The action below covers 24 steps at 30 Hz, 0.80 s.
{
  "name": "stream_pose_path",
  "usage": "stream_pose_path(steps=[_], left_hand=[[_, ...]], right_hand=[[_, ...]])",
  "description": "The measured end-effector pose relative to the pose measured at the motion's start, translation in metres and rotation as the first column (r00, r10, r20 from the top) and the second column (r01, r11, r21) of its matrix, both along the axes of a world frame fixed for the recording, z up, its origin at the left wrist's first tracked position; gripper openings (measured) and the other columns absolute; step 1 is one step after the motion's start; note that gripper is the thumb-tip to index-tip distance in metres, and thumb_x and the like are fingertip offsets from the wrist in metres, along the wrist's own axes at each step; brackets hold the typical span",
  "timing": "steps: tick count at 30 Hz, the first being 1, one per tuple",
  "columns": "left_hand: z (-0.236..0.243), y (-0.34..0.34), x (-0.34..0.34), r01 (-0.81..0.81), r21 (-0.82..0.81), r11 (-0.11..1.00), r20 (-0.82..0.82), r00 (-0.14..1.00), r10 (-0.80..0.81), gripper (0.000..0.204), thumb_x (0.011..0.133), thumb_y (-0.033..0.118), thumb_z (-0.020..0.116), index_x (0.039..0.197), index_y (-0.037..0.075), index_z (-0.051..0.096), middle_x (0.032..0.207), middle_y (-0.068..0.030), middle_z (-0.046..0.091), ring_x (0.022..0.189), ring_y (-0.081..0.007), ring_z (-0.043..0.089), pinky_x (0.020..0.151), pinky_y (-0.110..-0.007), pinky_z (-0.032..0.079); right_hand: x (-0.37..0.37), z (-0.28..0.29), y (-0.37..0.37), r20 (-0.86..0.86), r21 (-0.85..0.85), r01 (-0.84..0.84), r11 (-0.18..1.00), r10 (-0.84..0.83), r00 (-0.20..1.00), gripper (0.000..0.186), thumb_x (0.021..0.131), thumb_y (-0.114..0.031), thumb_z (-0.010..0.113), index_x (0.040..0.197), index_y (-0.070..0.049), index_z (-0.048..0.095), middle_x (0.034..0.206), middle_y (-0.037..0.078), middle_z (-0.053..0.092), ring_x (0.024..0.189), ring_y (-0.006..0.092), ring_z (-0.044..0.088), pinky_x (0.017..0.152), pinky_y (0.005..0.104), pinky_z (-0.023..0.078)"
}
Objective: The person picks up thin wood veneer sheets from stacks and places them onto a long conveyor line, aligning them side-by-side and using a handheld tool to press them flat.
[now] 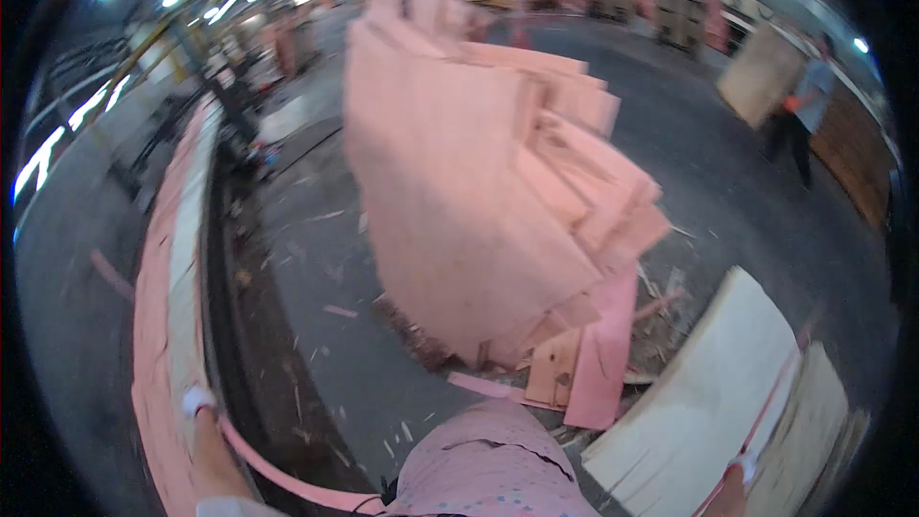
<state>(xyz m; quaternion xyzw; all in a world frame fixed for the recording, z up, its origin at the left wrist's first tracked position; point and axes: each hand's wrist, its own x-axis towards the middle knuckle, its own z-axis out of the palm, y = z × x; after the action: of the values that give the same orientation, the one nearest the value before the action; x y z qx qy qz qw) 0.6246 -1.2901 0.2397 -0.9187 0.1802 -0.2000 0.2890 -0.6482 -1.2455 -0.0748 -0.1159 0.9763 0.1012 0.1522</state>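
Observation:
My left hand (198,400), in a white glove, is at the inner edge of a long run of pink and white wood veneer (168,325). It is closed on a pink veneer strip (287,486), which curves down from it toward my waist. Far to the right, my right hand (742,467), also gloved in white, is closed round a thin pink strip (772,397). That strip crosses the pale veneer sheets (704,373) stacked beside it. Motion blur hides the single fingers of both hands.
A tall, uneven pile of pink veneer sheets (450,182) rises in front of me. Scraps and splinters (661,297) litter the floor round its base. At the far right a person (814,105) stands by upright stacks of boards (852,144). More stacks (680,10) line the back.

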Motion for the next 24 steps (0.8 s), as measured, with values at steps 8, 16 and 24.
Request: stream_pose_path(steps=[8,16,24], left_hand=[[-0.014,-0.013,-0.127,0.050,-0.157,0.986,-0.310,0.946,-0.098,0.044,0.082,0.041,0.063,0.113,0.011,0.065,0.116,-0.0107,0.065,0.106,-0.0270,0.063,0.091,-0.041,0.049],[-0.037,-0.007,-0.119,0.237,-0.444,0.864,-0.353,0.840,-0.412,0.023,0.082,0.029,0.066,0.090,0.008,0.066,0.091,-0.0157,0.067,0.086,-0.0346,0.064,0.078,-0.043,0.050],[-0.052,0.021,0.076,0.045,-0.473,0.880,-0.038,0.997,-0.071,0.024,0.087,0.030,0.055,0.092,0.010,0.068,0.090,-0.0147,0.067,0.082,-0.0338,0.064,0.073,-0.042,0.052]], right_hand=[[-0.034,-0.058,-0.106,0.095,-0.733,0.343,0.587,-0.411,0.907,0.079,0.078,-0.063,0.062,0.132,-0.007,0.050,0.122,0.021,0.059,0.104,0.0356,0.058,0.091,0.0417,0.048],[0.074,-0.024,-0.269,-0.470,-0.868,-0.398,0.297,-0.237,0.850,0.055,0.085,-0.045,0.063,0.120,-0.002,0.055,0.107,0.020,0.064,0.096,0.0372,0.063,0.089,0.0467,0.049],[0.300,0.011,-0.349,-0.378,-0.889,-0.380,0.256,0.059,0.924,0.049,0.086,-0.041,0.063,0.115,-0.002,0.055,0.103,0.020,0.064,0.092,0.0367,0.063,0.086,0.0483,0.050]])
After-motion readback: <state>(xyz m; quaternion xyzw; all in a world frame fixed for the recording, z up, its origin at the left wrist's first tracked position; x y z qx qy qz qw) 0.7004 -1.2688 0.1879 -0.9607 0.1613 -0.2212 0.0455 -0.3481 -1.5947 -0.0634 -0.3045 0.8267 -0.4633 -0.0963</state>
